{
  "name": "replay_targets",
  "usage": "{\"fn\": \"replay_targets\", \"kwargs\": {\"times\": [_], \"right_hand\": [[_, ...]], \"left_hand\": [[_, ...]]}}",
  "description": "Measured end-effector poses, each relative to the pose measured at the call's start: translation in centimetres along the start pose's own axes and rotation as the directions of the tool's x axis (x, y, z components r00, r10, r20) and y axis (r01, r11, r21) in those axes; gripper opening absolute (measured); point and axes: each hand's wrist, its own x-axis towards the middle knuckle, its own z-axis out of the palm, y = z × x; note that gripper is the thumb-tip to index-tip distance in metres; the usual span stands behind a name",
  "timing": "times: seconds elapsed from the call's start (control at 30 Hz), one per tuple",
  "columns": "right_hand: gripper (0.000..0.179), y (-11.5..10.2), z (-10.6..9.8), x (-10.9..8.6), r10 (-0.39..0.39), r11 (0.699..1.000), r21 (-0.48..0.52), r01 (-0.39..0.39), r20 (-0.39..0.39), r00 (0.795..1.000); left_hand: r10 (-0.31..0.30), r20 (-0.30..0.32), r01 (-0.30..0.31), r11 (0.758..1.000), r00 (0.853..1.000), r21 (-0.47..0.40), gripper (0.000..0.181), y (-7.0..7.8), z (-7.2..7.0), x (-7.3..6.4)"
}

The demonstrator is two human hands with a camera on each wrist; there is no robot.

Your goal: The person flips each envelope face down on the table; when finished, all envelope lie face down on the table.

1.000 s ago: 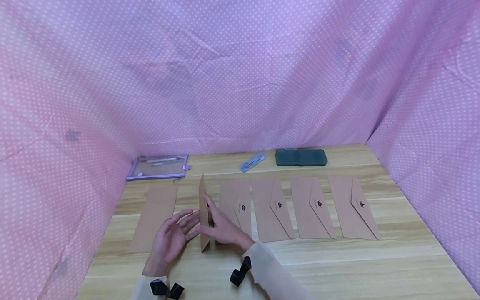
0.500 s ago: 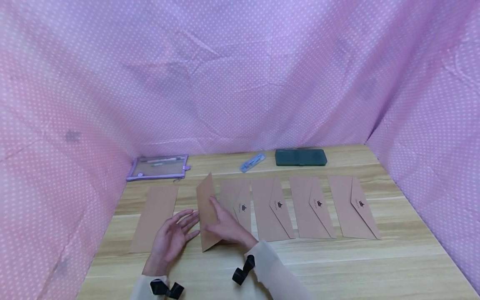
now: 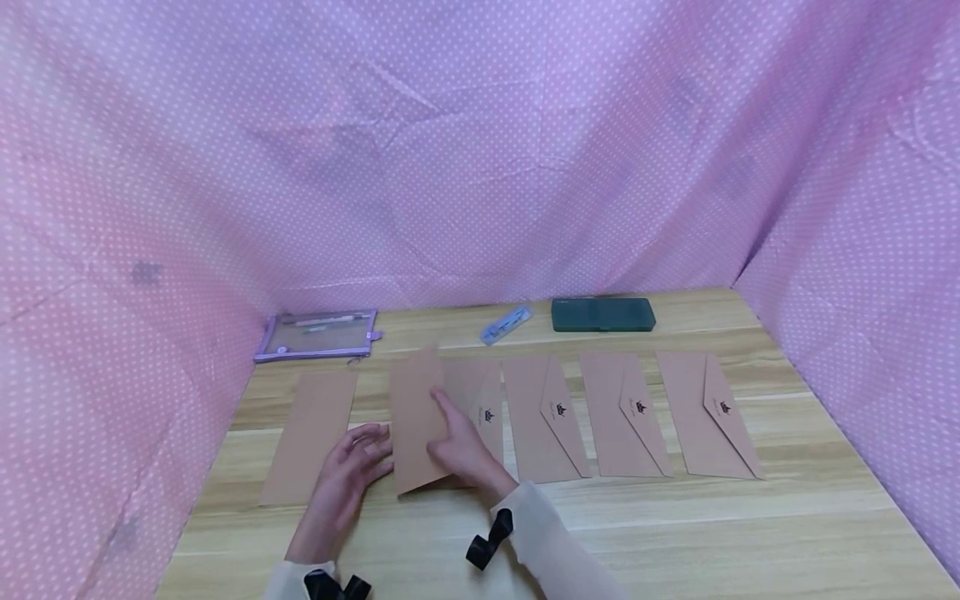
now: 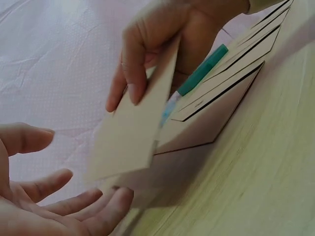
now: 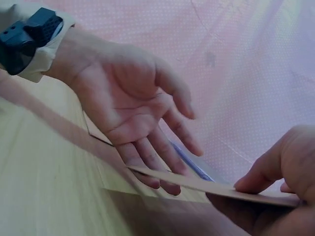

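A plain brown envelope [image 3: 416, 421] is held off the table by my right hand [image 3: 467, 450], thumb on one face and fingers behind, as the right wrist view shows. Its broad plain face points up and toward the head camera. My left hand [image 3: 347, 471], palm up with loose fingers, is close to the envelope's left edge; in the left wrist view the left fingers [image 4: 51, 187] look apart from it. Below the held envelope, another envelope [image 3: 487, 392] with a flap and crown print is partly covered. At the left, a plain brown envelope [image 3: 311, 437] lies flat.
Three more flap-up envelopes lie in a row to the right: one [image 3: 528, 425], another [image 3: 609, 417] and the last [image 3: 693, 425]. Along the back are a purple-edged zip pouch [image 3: 322, 335], a small blue packet [image 3: 506, 325] and a dark green case [image 3: 603, 315]. Pink dotted cloth [image 3: 480, 167] surrounds the table.
My right hand has turned the held envelope from edge-on to nearly face-up, tilting it over toward the right. The left hand has shifted only slightly, its fingers a little more bent.
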Motion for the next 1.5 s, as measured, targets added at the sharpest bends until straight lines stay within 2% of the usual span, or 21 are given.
{"fn": "replay_targets", "kwargs": {"times": [0.13, 0.27, 0.43, 0.6, 0.77, 0.97, 1.23, 1.33, 1.5], "right_hand": [[0.095, -0.4, 0.0, 0.1, 0.012, 0.996, 0.090, -0.009, -0.025, 1.000], [0.093, -0.7, -0.1, 0.3, 0.013, 0.988, 0.154, -0.007, -0.036, 0.999], [0.091, -0.8, -0.1, 0.4, 0.008, 0.981, 0.194, -0.002, -0.032, 0.999], [0.091, -0.8, -0.1, 0.4, -0.003, 0.978, 0.207, 0.006, -0.014, 1.000], [0.088, -1.0, -0.2, 0.0, -0.017, 0.984, 0.177, 0.015, 0.009, 1.000], [0.085, -1.2, -0.6, -0.6, -0.028, 0.991, 0.133, 0.020, 0.056, 0.998], [0.080, -1.3, -0.2, -1.2, 0.004, 0.999, 0.046, -0.006, 0.027, 1.000], [0.081, -1.4, 0.3, -1.3, 0.036, 0.997, 0.062, -0.038, 0.022, 0.999], [0.081, -1.5, 1.3, -1.3, 0.085, 0.993, 0.081, -0.085, 0.004, 0.996]], "left_hand": [[-0.003, -0.058, 0.006, 0.998, 0.998, 0.063, 0.035, -0.2, 0.6, -0.2], [-0.041, -0.108, 0.054, 0.991, 0.993, 0.121, 0.041, -0.3, 1.4, -0.3], [-0.032, -0.151, 0.049, 0.992, 0.988, 0.112, 0.045, -0.3, 2.1, -0.1], [-0.022, -0.202, 0.042, 0.995, 0.979, 0.095, 0.044, 0.1, 2.1, -0.1], [-0.009, -0.232, 0.037, 0.992, 0.973, 0.117, 0.046, 0.6, 1.6, -0.3], [0.002, -0.240, 0.035, 0.988, 0.971, 0.150, 0.046, 1.5, 0.9, -0.4], [-0.037, -0.278, 0.110, 0.962, 0.960, 0.252, 0.048, 2.7, -0.1, -0.5], [-0.039, -0.270, 0.116, 0.954, 0.962, 0.277, 0.050, 3.0, -0.6, -0.6], [-0.026, -0.238, 0.094, 0.956, 0.971, 0.280, 0.051, 3.1, -1.7, -0.9]]}}
